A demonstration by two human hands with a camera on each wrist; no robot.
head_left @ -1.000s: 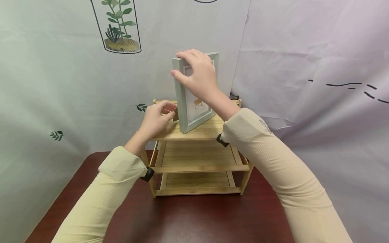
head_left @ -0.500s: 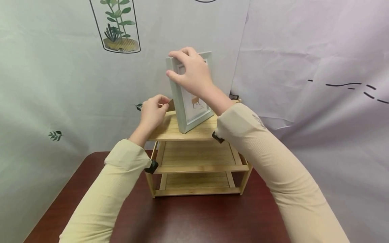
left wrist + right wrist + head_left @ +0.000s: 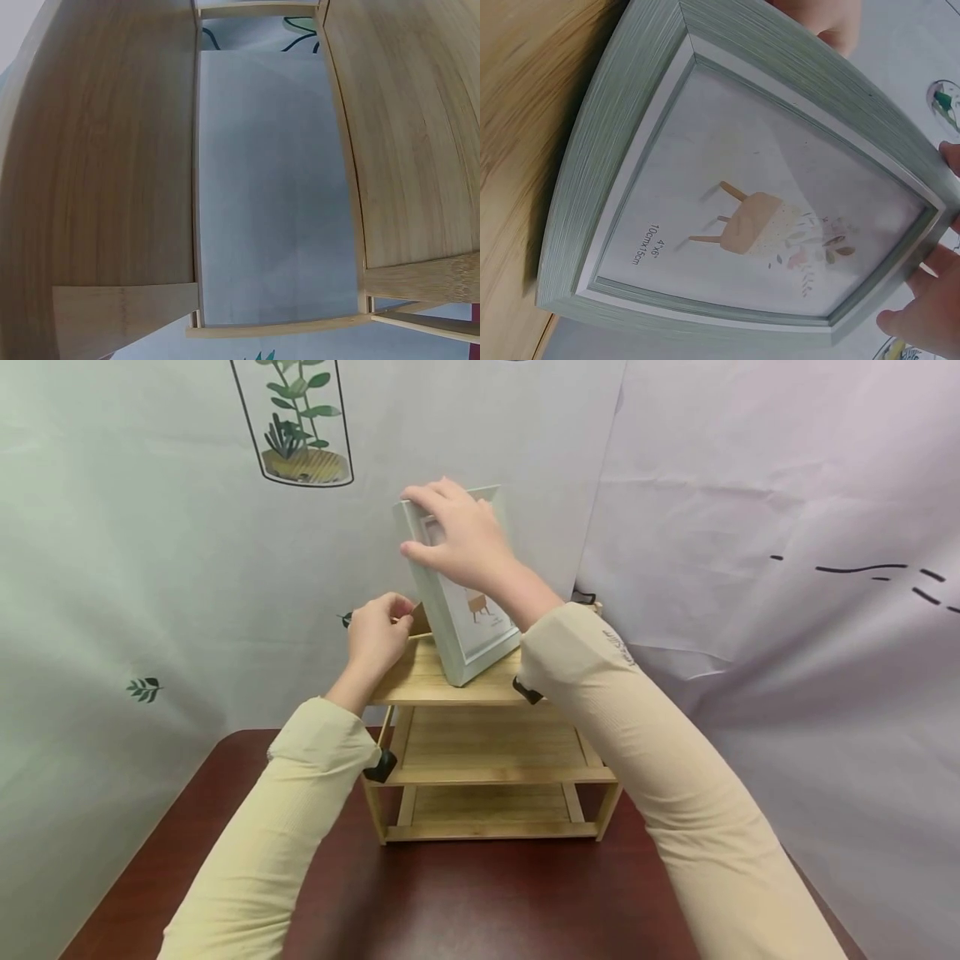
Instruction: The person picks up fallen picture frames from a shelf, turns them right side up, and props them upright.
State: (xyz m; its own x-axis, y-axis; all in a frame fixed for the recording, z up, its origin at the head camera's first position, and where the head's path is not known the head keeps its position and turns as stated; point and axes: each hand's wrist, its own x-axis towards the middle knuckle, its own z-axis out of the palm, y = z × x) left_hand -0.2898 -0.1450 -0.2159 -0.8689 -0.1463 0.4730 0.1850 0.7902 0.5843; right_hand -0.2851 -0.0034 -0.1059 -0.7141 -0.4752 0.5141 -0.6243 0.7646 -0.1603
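Observation:
A pale green picture frame leans back on the top board of a wooden shelf rack, its lower corner resting near the front edge. My right hand grips the frame's top, fingers over the upper edge and thumb at the side. Behind the frame, my left hand pinches its brown back stand. The right wrist view shows the frame's front with a printed chair picture and a size label; part of my left hand shows beyond it. Neither hand is in the left wrist view.
The three-level rack stands on a dark red table. A white printed cloth hangs close behind it. A small dark object sits at the rack's back right corner. The left wrist view faces the rack's boards from the side.
My right hand has tilted the frame's top back and to the left. The left hand has drawn the stand out from the frame's back, shifting slightly left and up.

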